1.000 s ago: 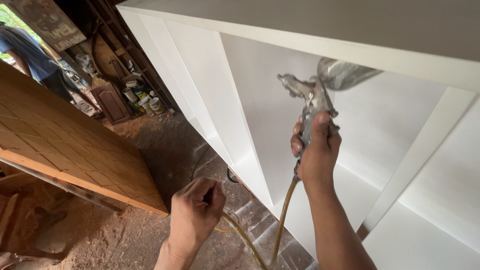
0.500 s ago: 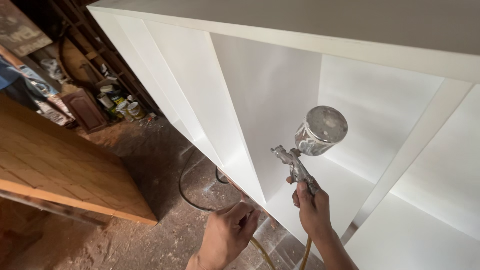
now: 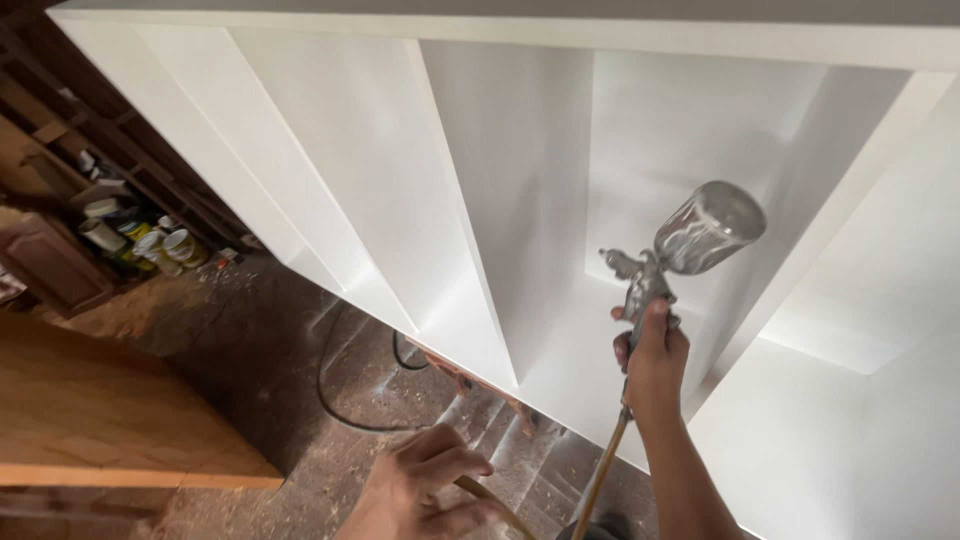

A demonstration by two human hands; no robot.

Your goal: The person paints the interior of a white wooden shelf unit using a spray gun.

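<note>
Currently my right hand [image 3: 655, 355] is clenched on the spray gun [image 3: 668, 255], cup above my grip, while my left hand [image 3: 425, 490], closed, holds the hose [image 3: 600, 470] slack below it.

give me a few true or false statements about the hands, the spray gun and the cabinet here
1. The right hand grips the spray gun. True.
2. The spray gun's metal cup hangs below the handle. False: it sits on top.
3. The left hand holds the hose. True.
4. The shelving unit is dark brown. False: it is white.
5. Paint cans stand on the floor at left. True.
</note>
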